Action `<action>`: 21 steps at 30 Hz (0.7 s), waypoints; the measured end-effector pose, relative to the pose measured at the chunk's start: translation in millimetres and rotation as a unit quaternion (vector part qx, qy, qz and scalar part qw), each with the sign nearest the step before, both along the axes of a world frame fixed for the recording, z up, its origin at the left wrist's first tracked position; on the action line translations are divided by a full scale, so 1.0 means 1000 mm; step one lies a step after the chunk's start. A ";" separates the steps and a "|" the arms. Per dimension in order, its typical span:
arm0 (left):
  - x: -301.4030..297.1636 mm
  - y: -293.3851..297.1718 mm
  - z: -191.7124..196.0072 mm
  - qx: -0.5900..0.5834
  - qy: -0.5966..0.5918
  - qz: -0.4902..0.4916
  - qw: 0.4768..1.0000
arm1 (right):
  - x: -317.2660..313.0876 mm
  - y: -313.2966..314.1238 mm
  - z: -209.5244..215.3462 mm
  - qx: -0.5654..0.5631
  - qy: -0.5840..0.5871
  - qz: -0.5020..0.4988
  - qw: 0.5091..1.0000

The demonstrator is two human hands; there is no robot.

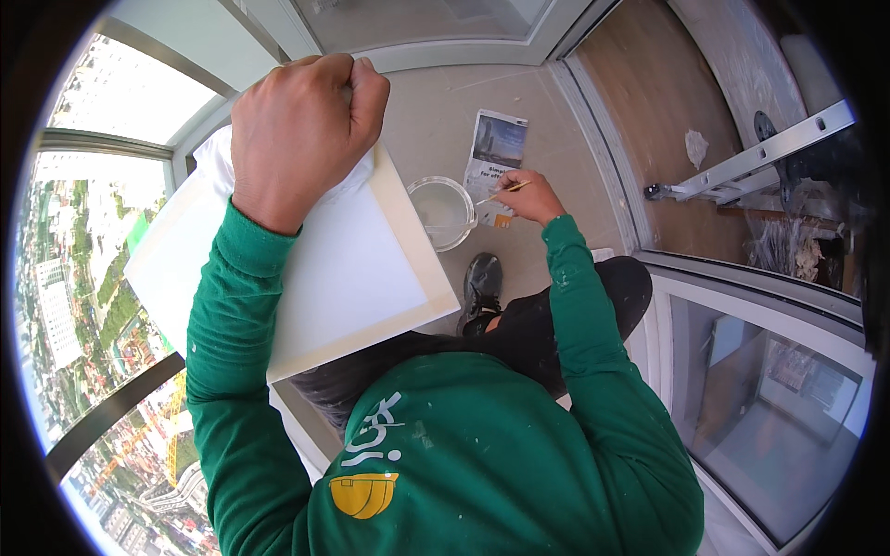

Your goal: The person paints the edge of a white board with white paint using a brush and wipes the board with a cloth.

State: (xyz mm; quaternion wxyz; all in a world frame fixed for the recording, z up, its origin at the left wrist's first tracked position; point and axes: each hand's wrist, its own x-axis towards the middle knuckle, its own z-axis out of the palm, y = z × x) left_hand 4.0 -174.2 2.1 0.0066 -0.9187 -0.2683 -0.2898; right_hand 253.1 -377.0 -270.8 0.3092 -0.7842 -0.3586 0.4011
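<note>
My left hand (pixel 301 130) is raised in a fist, close to the camera, over a white flat surface (pixel 357 269) edged with beige masking tape (pixel 414 243). Crumpled white material (pixel 350 182) shows beneath the fist; whatever the fingers grip is hidden. Lower and to the right, my right hand (pixel 531 196) pinches a thin, yellowish stick-like tool (pixel 513 187), perhaps a small brush. Its tip points left toward a round clear tub (pixel 441 213) with pale contents. A printed leaflet (pixel 496 148) lies on the floor beside the tub, partly behind my right hand.
Windows (pixel 93 250) on the left look far down onto a city. My shoe (pixel 482 285) rests on the tiled floor (pixel 422 102) below the tub. At the right are a white door frame (pixel 603 157), a metal ladder-like rail (pixel 765 153) and glass panels (pixel 769 408).
</note>
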 end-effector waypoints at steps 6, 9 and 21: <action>0.000 -0.001 -0.002 -0.006 -0.006 0.001 1.000 | -0.012 -0.002 -0.009 -0.003 0.077 -0.011 0.997; 0.002 -0.001 -0.003 -0.007 -0.002 0.000 1.000 | -0.012 -0.004 -0.011 -0.036 0.038 0.011 0.999; 0.002 -0.002 -0.006 0.028 -0.001 -0.001 1.000 | -0.037 -0.051 0.095 0.244 0.275 -0.100 0.925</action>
